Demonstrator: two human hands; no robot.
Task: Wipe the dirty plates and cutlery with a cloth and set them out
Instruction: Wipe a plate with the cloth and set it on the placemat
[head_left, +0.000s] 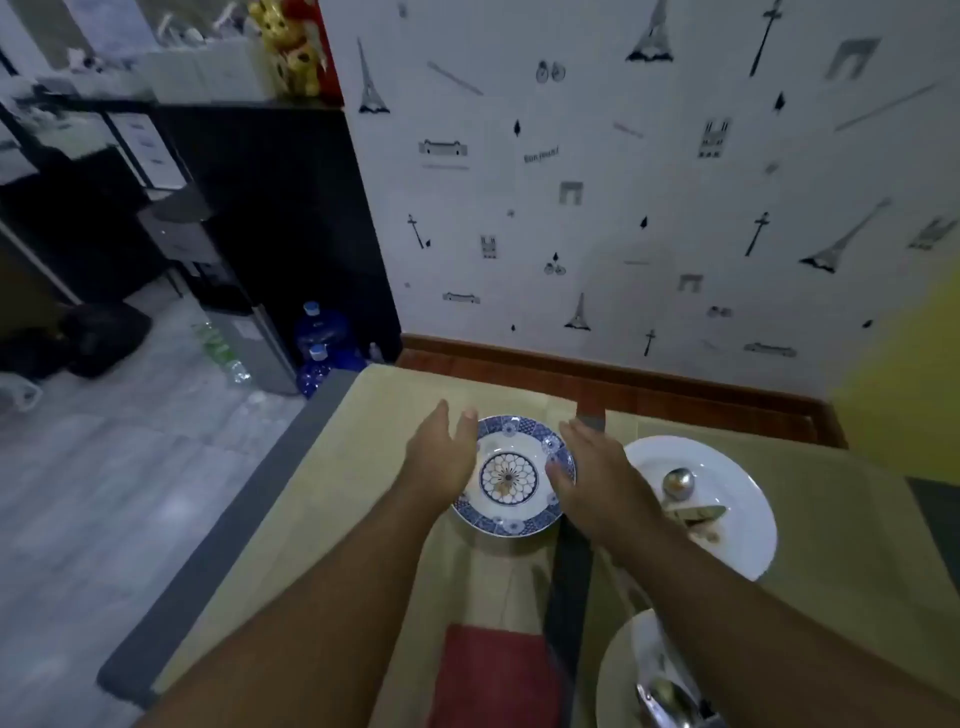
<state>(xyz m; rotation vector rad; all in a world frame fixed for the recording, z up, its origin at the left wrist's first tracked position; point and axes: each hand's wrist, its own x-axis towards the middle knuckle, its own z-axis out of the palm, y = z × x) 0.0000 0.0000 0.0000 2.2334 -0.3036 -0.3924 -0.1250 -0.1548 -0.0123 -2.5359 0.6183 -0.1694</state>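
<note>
**Both hands flank the blue plate (511, 475) on the surface (337, 493).**
The left hand (441, 457) and right hand (587, 478) sit at opposite rims, fingers straight and spread, holding nothing. The right thumb lies over the rim; contact cannot be confirmed. The probable step is lifting the plate for wiping: grip both rims evenly, keep it level, and carry it to the red cloth (493, 675). Keep the right forearm clear of the white plate (737, 467) alongside.
</note>
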